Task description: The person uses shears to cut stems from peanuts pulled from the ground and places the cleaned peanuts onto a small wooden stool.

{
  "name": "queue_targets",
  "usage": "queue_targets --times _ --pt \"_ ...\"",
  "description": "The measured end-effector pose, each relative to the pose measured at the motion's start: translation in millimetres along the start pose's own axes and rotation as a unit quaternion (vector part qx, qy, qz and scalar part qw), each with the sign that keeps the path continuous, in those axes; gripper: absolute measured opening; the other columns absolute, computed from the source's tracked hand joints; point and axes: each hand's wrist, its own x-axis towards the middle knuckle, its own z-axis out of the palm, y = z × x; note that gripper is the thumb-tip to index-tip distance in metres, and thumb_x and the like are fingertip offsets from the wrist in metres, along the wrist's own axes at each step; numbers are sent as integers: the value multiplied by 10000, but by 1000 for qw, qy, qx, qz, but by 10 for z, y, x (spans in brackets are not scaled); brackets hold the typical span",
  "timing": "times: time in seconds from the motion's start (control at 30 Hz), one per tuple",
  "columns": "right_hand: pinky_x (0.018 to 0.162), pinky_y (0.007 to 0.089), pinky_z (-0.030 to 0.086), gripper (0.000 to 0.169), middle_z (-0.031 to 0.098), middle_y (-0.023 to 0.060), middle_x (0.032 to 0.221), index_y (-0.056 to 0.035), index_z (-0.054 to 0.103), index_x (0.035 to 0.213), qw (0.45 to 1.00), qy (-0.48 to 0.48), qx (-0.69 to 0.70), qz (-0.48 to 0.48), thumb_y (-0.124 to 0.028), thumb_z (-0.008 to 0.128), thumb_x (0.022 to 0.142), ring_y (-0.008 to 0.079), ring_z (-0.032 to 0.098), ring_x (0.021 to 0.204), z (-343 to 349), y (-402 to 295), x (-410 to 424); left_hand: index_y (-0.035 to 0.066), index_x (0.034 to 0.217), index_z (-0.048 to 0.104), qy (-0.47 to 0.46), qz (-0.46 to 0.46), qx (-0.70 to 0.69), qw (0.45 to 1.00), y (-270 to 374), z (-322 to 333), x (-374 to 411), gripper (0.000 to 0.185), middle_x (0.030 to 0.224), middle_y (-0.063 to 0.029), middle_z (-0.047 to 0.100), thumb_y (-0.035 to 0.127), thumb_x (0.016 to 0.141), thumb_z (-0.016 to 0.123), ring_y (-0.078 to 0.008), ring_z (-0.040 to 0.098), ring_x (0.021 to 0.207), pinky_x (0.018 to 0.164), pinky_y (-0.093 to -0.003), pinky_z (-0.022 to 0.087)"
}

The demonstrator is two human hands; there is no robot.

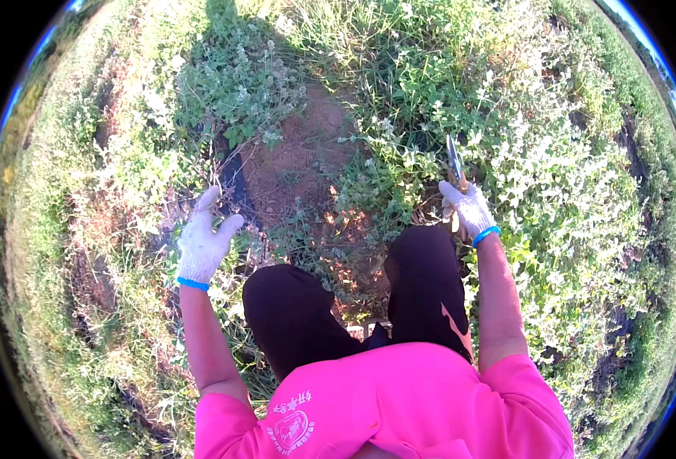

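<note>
My left hand (pixel 205 238), in a white knit glove with a blue cuff, has its thumb and fingers spread beside thin plant stems (pixel 223 172) over a strip of black sheeting (pixel 236 181). Nothing is seen held in it. My right hand (pixel 469 211), gloved the same way, is closed around the light-coloured handle of a bladed hand tool (pixel 454 158), its dark metal blade pointing away from me. Leafy green plants surround that hand. Whether the tool is a sickle or a knife cannot be told.
Between my hands lies bare reddish soil (pixel 309 137) with low weeds. A bushy plant with pale flower tips (pixel 240 80) stands ahead on the left, partly in shadow. Dense foliage (pixel 544 172) spreads on the right. My knees in dark trousers (pixel 427 269) are bent below.
</note>
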Motion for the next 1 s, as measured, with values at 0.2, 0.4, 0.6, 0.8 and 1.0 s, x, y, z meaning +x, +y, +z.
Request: queue_targets --times 0.2,0.4,0.6,0.8,1.0 --pt "622 300 476 429 617 56 760 -10 621 963 1000 -10 -10 -17 -410 689 825 120 576 653 617 -240 966 133 1338 456 -171 158 156 960 761 529 580 603 1257 -149 574 375 835 685 -332 547 1168 986 -416 429" --pt "757 389 494 504 662 154 825 -13 615 942 988 48 -108 -100 -489 678 791 289 640 785 733 -229 2087 154 1372 416 -364 168 185 897 1120 1371 1207 678 1340 -204 482 503 831 628 -434 482 1198 998 -538 368" --pt "743 417 492 607 658 179 843 38 628 959 985 -99 -130 46 -545 636 788 304 641 795 831 555 2284 52 1379 402 -365 127 142 911 1005 2672 1792 744 1339 -235 493 541 846 579 -399 497 1216 1008 -490 390" --pt "622 364 531 554 642 135 799 44 612 964 970 -143 -117 160 -484 675 806 230 652 659 772 1050 1667 2 1352 410 -374 25 73 924 947 3632 1618 825 1316 -255 508 556 783 633 -405 518 1194 993 -462 421" --pt "523 323 553 498 599 65 773 -17 577 1039 963 -57 130 230 -439 717 815 191 640 614 589 1253 1676 64 1269 481 -295 79 111 946 956 4159 1018 661 1141 -188 577 418 758 705 -397 564 1072 942 -506 427"
